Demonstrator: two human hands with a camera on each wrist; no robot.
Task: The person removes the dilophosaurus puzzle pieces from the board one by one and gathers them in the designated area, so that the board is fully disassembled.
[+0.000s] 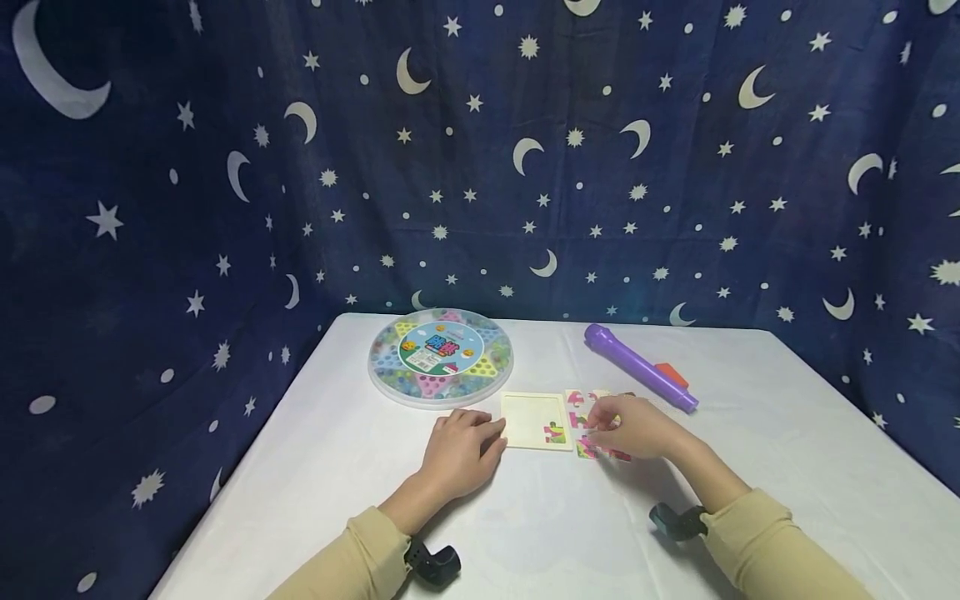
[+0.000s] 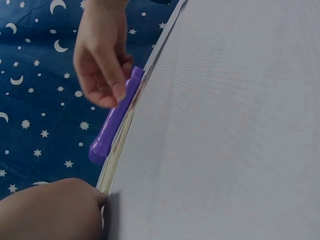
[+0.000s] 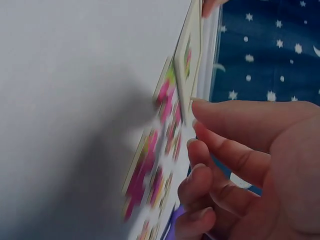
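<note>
My left hand lies on the table, its fingertips at the left edge of a shallow cream puzzle tray. One pink, yellow and green puzzle piece sits in the tray's lower right corner. Just right of the tray are several loose puzzle pieces, partly covered by my right hand. In the right wrist view, that hand is above the loose pieces, thumb and index finger close together, other fingers loosely bent. Nothing shows between its fingertips.
Behind the tray lies a round, clear-cased board game with coloured triangles. A purple microphone-shaped stick lies at the back right, with an orange piece beside it. A dark blue star-and-moon curtain encloses the white table.
</note>
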